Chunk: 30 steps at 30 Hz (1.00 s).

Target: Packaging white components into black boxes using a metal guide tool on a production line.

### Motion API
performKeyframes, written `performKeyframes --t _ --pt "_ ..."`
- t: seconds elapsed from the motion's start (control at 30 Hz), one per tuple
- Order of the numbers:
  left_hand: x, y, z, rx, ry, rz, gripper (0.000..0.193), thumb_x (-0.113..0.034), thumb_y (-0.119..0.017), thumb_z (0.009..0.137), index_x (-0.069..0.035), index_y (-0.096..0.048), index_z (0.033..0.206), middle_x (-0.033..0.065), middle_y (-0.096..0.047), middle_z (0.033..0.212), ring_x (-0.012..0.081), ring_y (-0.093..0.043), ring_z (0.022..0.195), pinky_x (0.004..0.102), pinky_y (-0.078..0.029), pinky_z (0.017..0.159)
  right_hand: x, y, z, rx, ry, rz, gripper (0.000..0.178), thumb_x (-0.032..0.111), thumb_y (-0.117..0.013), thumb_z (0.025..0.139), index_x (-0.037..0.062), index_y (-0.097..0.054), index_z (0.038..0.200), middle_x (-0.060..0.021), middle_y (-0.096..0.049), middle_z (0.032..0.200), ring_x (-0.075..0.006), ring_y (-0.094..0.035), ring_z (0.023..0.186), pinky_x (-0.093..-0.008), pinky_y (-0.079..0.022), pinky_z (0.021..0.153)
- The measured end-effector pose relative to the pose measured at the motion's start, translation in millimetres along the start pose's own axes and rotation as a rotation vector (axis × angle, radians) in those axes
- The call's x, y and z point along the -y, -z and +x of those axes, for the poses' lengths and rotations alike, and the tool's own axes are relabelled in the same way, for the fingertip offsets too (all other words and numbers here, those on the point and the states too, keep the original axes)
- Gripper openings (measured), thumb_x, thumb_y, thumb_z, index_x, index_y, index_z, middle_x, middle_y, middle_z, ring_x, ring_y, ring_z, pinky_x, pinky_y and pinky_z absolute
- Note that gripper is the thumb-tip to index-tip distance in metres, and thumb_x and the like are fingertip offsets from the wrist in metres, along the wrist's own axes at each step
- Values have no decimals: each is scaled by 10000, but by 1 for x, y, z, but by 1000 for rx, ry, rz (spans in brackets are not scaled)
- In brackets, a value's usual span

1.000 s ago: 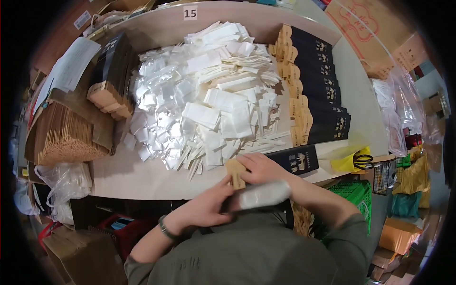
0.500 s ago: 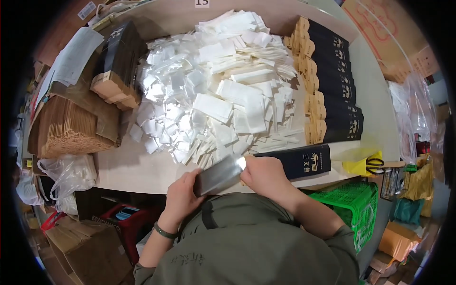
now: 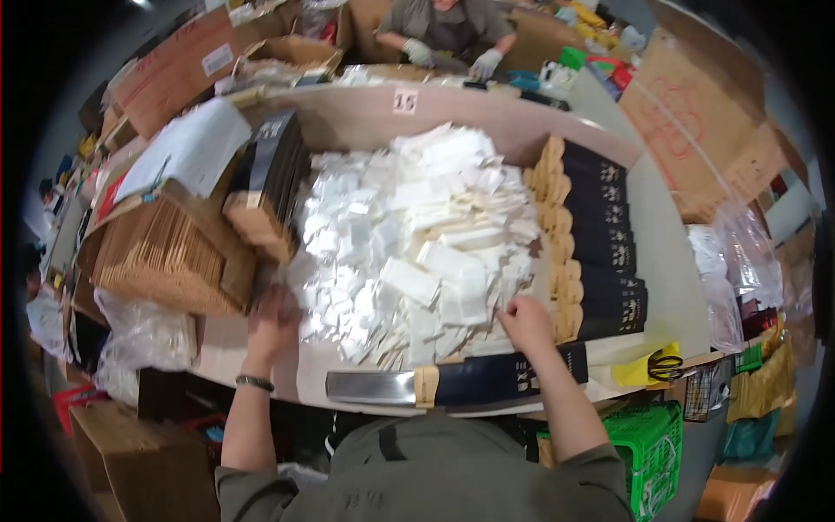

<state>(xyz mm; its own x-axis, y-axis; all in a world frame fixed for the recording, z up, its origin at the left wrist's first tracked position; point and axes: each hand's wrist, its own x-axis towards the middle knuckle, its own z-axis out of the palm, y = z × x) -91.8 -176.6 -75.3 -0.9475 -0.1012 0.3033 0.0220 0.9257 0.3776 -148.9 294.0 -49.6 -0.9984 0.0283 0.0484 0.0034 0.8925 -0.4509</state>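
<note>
A flat, shiny metal blade [image 3: 372, 388] lies along the table's near edge. Its right end meets the tan end of a dark sleeve [image 3: 487, 379] with gold lettering. Over at the left, my left hand [image 3: 274, 320] reaches beside the small clear packets [image 3: 335, 300]; its fingers are blurred. My right hand [image 3: 528, 324] is closed, fingertips at the right edge of a heap of white paper packets [image 3: 461, 283]. What those fingers hold, if anything, is hidden. Neither hand touches the blade.
Dark sleeves with tan scalloped ends [image 3: 600, 235] line the right side. On the left stand a carton of brown cardboard pieces [image 3: 165, 261] and upright dark sleeves [image 3: 265, 165]. Scissors [image 3: 665, 364] rest by a yellow pouch [image 3: 631, 370]. A gloved co-worker [image 3: 448, 39] sits beyond the partition.
Both hands have let go of the metal blade, which now lies on the table against the sleeve. My left hand moved left, my right hand forward and right. The view has tilted up.
</note>
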Motion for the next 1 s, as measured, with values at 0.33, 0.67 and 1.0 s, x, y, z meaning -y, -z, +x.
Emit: performKeyframes --t 0.33,0.67,1.0 --pt "-32 -2 -18 -226 192 -412 159 -139 -573 984 -34 -652 1073 99 -657 955 206 -628 841 309 -501 747 16 -1 -32 33 -59 540 190 171 -719 868 -7 -654 877 -54 -630 749 -143 -606 688 -298 -494 662" --pt "-145 -16 -105 53 -59 -199 345 -169 -766 827 -65 -611 1118 96 -596 852 291 -598 766 369 -489 691 56 -8 -33 -141 314 243 47 44 -645 853 9 -620 871 -147 -588 894 -332 -614 822 -388 -493 739" --pt "-37 150 64 -743 -126 191 147 -196 -729 877 -97 -722 986 77 -714 868 228 -651 705 324 -511 653 150 -17 -51 751 1032 -35 123 17 -661 768 31 -590 869 -121 -552 884 -322 -595 851 -391 -489 778"
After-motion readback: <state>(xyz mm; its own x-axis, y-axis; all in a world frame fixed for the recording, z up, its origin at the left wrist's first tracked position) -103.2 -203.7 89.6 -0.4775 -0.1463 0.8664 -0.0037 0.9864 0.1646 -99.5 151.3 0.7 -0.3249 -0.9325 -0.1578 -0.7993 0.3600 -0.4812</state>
